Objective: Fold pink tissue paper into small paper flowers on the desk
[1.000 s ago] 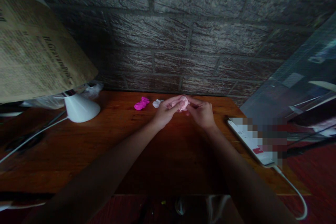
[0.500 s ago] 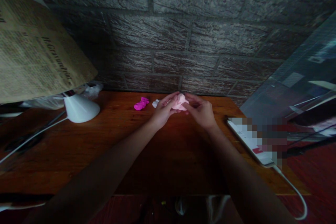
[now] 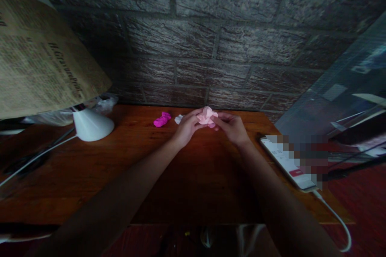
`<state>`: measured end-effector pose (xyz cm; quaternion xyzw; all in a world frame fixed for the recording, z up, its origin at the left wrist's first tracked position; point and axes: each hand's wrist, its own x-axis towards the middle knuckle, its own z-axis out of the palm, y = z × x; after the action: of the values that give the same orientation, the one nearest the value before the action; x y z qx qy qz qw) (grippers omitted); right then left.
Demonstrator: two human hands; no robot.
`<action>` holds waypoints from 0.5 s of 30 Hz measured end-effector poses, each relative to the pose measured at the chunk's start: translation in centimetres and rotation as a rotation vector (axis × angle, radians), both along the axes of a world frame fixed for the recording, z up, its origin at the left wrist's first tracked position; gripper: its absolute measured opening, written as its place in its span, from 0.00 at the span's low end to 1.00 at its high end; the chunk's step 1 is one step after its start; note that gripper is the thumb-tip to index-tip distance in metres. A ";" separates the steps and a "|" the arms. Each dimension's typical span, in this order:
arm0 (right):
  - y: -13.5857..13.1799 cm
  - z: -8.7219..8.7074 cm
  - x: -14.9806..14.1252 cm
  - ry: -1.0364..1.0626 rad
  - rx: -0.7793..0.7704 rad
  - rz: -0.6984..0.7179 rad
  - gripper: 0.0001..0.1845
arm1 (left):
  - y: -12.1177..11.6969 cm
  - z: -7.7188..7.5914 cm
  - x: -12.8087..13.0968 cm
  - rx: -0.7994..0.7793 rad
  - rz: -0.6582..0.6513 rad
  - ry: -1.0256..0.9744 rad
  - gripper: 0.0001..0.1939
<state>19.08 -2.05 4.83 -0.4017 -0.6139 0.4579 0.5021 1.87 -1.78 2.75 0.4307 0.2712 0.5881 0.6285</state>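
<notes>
A pale pink, soft-looking lump (image 3: 207,115), perhaps modelling clay, is held between both hands above the back of the wooden table (image 3: 193,184). My left hand (image 3: 189,126) is closed round its left side. On the right, the thumb and fingers of my right hand (image 3: 233,127) pinch its edge. Its surface looks folded, with a rounded knob on top; the underside is partly hidden by my fingers. A bright magenta lump (image 3: 162,119) lies left of my hands. Between it and my left hand is a small white lump (image 3: 179,119), partly covered.
A lamp with a white base (image 3: 93,124) and newsprint shade (image 3: 48,60) stands at the left, its cable crossing the table. A phone or tablet (image 3: 286,162) with a white charging cable (image 3: 336,217) lies at the right edge. Behind rises a brick wall (image 3: 193,40).
The pale pink lump now shows more of its folded shape as my fingers have shifted round it. Both hands stay in nearly the same place. The magenta and white lumps have not moved.
</notes>
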 end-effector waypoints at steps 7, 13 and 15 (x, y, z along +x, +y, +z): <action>-0.3 0.6 -0.3 0.053 -0.035 0.031 0.22 | 0.1 -0.5 0.0 0.089 0.111 0.239 0.16; -0.4 0.4 -0.4 0.026 -0.088 -0.010 0.24 | 0.1 -0.3 -0.1 0.092 0.204 0.261 0.16; -0.3 0.3 -0.3 -0.004 -0.123 -0.010 0.25 | 0.1 -0.4 -0.1 0.090 0.222 0.254 0.16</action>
<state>18.79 -2.37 5.13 -0.4359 -0.5835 0.4914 0.4775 1.80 -1.64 2.38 0.4967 0.3676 0.6063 0.5006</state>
